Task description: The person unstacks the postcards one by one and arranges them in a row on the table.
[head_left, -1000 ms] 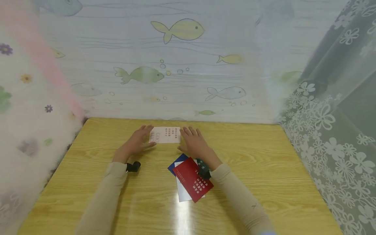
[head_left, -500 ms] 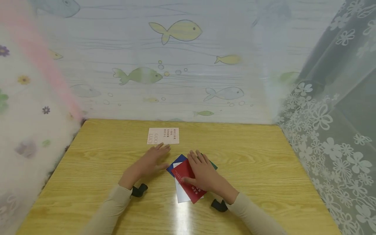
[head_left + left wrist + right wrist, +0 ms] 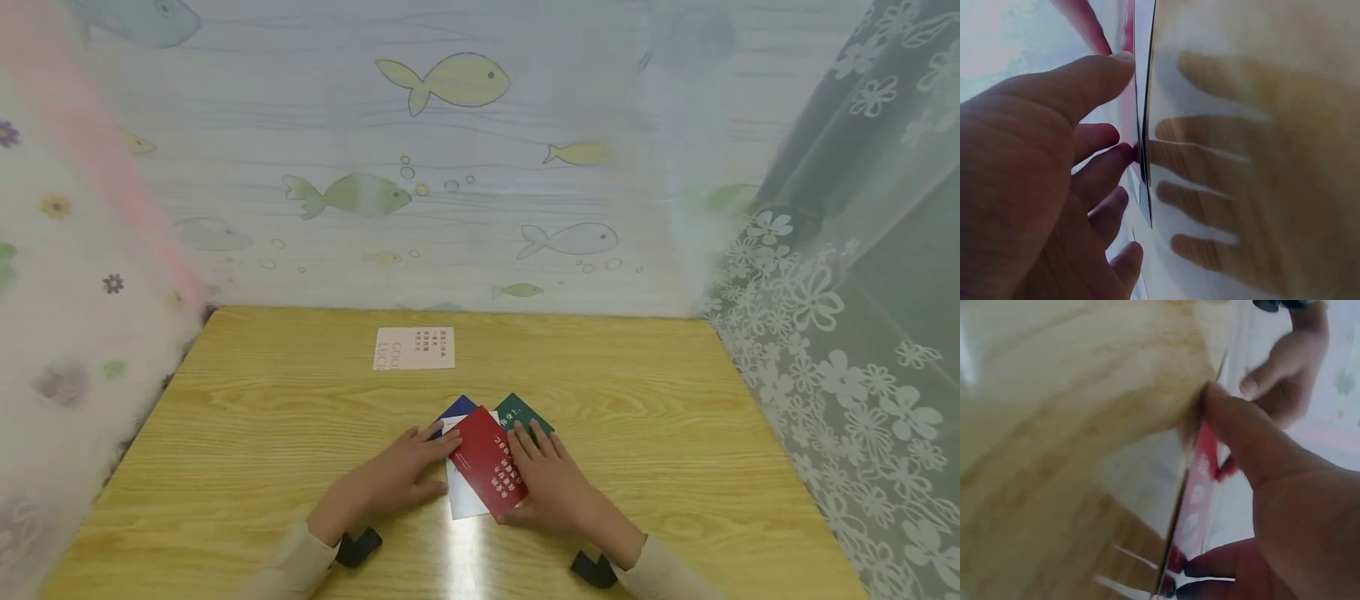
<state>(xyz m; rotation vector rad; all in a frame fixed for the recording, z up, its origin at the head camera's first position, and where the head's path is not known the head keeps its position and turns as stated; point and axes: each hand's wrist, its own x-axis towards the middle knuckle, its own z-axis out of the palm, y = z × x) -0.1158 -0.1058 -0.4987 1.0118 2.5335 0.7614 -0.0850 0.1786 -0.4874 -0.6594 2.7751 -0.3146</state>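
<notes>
i have both hands flat on the fanned card pile near the desk's (image 3: 225, 433) front edge. left hand (image 3: 397, 479) fingers lie straight against the white card (image 3: 463, 498); right hand (image 3: 551, 487) pinches the red card (image 3: 486, 458), thumb under its edge, as if lifting it.

This looks like a small booth made for recording, not a lived-in room. A wooden bench (image 3: 300, 433) is closed in on three sides by hanging sheets: a plastic curtain with cartoon fish (image 3: 450, 79) behind, a flowered sheet (image 3: 52, 275) on the left, and a white lace curtain (image 3: 847, 333) on the right.
</notes>
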